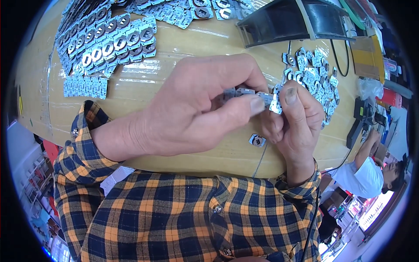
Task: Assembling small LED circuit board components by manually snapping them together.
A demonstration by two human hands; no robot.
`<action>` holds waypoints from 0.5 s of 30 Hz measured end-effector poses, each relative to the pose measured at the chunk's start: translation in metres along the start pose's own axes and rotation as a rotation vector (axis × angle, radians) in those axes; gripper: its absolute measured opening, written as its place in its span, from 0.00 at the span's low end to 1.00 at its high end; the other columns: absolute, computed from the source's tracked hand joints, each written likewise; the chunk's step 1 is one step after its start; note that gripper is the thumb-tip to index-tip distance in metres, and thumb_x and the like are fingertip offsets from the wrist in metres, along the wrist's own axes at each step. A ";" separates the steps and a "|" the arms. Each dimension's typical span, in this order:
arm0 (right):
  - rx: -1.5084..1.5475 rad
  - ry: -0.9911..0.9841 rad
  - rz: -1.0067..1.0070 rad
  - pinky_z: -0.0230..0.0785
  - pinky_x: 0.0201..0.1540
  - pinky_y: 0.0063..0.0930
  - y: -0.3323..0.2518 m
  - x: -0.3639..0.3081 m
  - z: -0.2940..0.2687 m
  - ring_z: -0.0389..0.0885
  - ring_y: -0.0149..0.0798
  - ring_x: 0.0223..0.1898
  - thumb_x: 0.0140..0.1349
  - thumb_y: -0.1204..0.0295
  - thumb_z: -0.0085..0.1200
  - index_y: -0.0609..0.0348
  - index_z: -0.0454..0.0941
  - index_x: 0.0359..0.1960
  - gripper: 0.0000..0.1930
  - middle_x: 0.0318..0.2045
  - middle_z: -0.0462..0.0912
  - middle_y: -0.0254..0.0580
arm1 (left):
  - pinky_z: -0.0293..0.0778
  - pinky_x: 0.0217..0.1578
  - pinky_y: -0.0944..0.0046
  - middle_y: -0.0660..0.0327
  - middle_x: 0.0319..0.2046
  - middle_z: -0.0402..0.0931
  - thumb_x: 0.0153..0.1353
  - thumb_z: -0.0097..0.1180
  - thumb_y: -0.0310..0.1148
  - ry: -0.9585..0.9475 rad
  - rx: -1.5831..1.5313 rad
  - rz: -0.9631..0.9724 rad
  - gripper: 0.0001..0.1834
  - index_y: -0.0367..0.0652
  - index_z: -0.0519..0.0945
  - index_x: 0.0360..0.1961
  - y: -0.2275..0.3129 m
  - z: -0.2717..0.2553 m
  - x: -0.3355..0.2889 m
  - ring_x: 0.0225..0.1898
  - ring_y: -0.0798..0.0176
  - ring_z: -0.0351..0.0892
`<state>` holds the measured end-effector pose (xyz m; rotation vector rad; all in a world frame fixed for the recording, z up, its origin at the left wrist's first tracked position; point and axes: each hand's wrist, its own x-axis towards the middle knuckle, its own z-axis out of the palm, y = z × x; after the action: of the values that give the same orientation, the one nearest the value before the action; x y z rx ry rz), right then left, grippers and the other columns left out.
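One strip of small circuit boards (pixel 245 91), above our tabletop (pixel 205 43): left hand (pixel 187 107) pinching its length, right hand (pixel 301 115) pinching the end board (pixel 276 101); we judge an uneven twist could crack it, a loose pinch drop it.

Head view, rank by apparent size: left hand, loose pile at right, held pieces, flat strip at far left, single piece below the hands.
1. Left hand (nearest the camera, so enlarged)
2. Loose pile
3. Held pieces and flat strip: unsure, fingers cover part of the former
4. Single piece
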<state>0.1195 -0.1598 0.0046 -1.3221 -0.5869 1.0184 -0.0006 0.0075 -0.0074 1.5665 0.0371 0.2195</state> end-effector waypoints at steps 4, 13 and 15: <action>-0.222 0.135 0.003 0.49 0.14 0.16 -0.004 -0.001 0.007 0.57 0.20 0.11 0.73 0.64 0.43 0.59 0.66 0.25 0.17 0.12 0.65 0.29 | 0.67 0.23 0.67 0.56 0.26 0.75 0.54 0.59 0.19 0.128 0.412 0.368 0.09 0.34 0.78 0.38 -0.005 0.003 0.001 0.24 0.61 0.75; -0.348 0.098 -0.048 0.48 0.15 0.16 -0.002 -0.002 0.003 0.57 0.20 0.11 0.73 0.64 0.42 0.60 0.67 0.25 0.18 0.11 0.64 0.28 | 0.68 0.23 0.64 0.54 0.26 0.74 0.49 0.59 0.13 0.204 0.534 0.474 0.14 0.31 0.77 0.39 -0.009 0.007 0.000 0.23 0.57 0.74; -0.332 0.082 -0.033 0.48 0.15 0.17 -0.001 -0.001 0.000 0.57 0.20 0.11 0.73 0.64 0.42 0.60 0.67 0.24 0.18 0.11 0.63 0.28 | 0.68 0.22 0.64 0.53 0.26 0.74 0.49 0.58 0.13 0.204 0.548 0.492 0.14 0.31 0.77 0.39 -0.009 0.007 0.001 0.23 0.57 0.74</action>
<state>0.1194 -0.1610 0.0060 -1.6316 -0.7343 0.8589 0.0022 0.0008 -0.0163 2.0761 -0.1420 0.8101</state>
